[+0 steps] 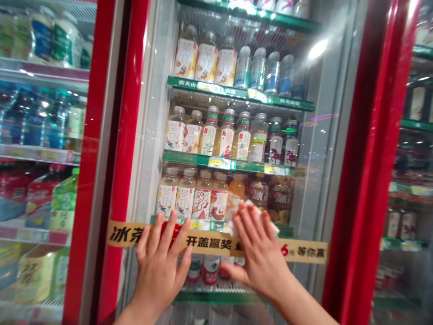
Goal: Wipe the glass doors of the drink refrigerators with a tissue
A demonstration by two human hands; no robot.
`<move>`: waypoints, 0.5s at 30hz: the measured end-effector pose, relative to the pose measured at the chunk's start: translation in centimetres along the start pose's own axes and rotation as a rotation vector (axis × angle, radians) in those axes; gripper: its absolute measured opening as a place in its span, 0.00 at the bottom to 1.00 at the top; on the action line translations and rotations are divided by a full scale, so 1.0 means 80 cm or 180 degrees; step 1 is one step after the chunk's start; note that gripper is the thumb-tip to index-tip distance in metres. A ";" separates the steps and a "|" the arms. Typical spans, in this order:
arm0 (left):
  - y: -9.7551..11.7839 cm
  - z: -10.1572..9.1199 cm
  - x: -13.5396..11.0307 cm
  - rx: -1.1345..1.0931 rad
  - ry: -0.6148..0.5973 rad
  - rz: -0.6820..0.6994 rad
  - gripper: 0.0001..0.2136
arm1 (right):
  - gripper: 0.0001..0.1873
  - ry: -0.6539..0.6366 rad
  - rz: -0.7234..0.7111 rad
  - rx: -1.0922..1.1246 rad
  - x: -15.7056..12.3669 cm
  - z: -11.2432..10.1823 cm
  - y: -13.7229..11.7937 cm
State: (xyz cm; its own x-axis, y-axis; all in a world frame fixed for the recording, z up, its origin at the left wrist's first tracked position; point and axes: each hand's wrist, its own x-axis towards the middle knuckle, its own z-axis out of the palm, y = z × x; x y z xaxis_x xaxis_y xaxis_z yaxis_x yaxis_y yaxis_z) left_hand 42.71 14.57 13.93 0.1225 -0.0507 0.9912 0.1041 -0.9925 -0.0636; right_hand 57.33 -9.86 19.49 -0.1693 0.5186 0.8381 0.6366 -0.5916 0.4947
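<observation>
My left hand [162,259] lies flat with fingers spread at the glass door [318,180] of a drinks cooler, over the left part of a gold strip [209,243] with black and red lettering. My right hand [259,246] holds a crumpled white wipe [252,207] flat under its fingers against the same glass. The wipe sticks out above and beside the fingertips; I cannot tell whether it is paper or cloth. The right palm covers part of the strip. Behind the glass, tea bottles [186,198] stand just above my left fingertips.
Green-edged shelves [203,159] inside the cooler carry rows of bottles. Red door frames [365,180] border the glass on both sides. To the left, another cooler holds bottles and cartons [35,273]. More shelved bottles [407,225] show at the right. Light reflects off the glass.
</observation>
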 end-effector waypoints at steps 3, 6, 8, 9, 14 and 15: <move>-0.019 -0.014 0.007 0.0023 -0.0097 0.0193 0.30 | 0.56 -0.0088 -0.0337 -0.0029 -0.001 -0.004 0.012; -0.038 -0.017 0.009 0.0192 -0.0049 0.0211 0.31 | 0.53 0.0001 0.0788 -0.0106 0.015 -0.011 0.044; -0.045 -0.014 0.007 0.0261 -0.0029 0.0195 0.32 | 0.54 0.0122 0.1036 -0.0108 0.026 -0.012 0.046; -0.047 -0.012 0.006 0.0273 -0.0041 0.0211 0.32 | 0.54 0.0139 0.0843 -0.0058 0.029 -0.011 0.039; -0.050 -0.007 0.002 0.0326 -0.0054 0.0258 0.34 | 0.55 -0.0066 -0.1256 0.0121 0.046 -0.006 0.004; -0.050 -0.007 0.002 0.0348 -0.0048 0.0262 0.34 | 0.54 -0.0054 -0.1256 0.0072 0.058 -0.008 0.008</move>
State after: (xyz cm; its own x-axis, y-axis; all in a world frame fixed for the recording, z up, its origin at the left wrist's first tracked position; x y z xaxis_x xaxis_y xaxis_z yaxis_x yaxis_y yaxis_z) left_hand 41.76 18.46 14.44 0.1498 -0.1289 0.9803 0.1999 -0.9670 -0.1577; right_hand 56.49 -8.19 23.86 -0.3920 0.7137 0.5805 0.5415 -0.3311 0.7728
